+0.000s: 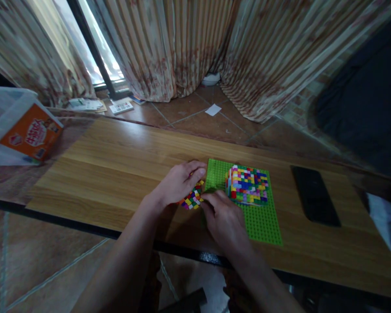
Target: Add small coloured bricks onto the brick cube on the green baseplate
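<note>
A small heap of colourful toy bricks (193, 198) lies on the table between my hands. My left hand (180, 181) curves over its far left side, fingers extended and slightly bent, thumb a little apart from them. At the heap's right edge, my right hand (226, 217) has thumb and index finger pinched together; whatever is between the tips is too small to make out. Just beyond that hand, a green studded baseplate (263, 226) carries a block-shaped build of multicoloured bricks (247, 184). My right hand partly covers the plate's near left part.
A black phone (314, 195) rests right of the baseplate on the wooden table (117, 165). At the far left stands a clear plastic box (6, 126) with an orange label. Papers (84, 104) lie on the floor beyond, before the curtains (169, 52).
</note>
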Available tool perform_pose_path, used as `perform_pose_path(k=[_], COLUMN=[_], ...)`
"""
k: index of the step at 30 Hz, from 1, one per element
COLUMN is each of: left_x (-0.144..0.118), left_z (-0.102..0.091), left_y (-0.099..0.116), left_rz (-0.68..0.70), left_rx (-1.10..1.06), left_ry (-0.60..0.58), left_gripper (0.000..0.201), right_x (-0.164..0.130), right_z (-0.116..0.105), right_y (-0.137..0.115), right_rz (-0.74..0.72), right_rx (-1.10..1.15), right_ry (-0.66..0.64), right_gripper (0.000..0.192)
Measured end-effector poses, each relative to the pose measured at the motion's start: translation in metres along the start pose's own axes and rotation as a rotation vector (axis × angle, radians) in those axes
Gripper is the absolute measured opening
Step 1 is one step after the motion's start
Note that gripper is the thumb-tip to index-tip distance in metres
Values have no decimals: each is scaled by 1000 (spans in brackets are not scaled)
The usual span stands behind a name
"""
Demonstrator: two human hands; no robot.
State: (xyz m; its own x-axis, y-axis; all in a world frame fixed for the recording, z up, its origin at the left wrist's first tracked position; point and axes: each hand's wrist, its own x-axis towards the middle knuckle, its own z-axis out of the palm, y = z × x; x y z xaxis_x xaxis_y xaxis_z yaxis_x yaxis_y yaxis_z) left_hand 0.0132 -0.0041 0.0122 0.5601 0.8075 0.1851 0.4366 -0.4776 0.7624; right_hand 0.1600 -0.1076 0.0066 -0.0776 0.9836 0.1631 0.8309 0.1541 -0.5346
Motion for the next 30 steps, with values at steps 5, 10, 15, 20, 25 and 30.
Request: perform_pose_path(k=[5, 10, 15, 20, 25, 30], left_x=[0, 1, 2, 3, 3, 4], left_z=[0, 1, 2, 2, 1, 2], left_y=[1, -1, -3, -3, -3, -3], left_rz=[3, 11, 18, 12, -12, -34], left_rx=[3, -15, -9, 6, 11, 14], left_ry=[12, 18, 33, 31, 22, 34], left_gripper=[36, 36, 35, 35, 34, 34], right_x=[2, 3, 2, 1, 0, -4], right_z=[2, -7, -24, -42, -68, -83], right_y=[-2, -4, -4, 9, 35, 55], right_rz=[21, 17, 59, 142, 263, 297], right_rx=[-9, 128, 332, 427, 299, 72], right_ry=[18, 90, 165, 255, 411, 386], right_gripper=[20, 16, 11, 9, 14, 18])
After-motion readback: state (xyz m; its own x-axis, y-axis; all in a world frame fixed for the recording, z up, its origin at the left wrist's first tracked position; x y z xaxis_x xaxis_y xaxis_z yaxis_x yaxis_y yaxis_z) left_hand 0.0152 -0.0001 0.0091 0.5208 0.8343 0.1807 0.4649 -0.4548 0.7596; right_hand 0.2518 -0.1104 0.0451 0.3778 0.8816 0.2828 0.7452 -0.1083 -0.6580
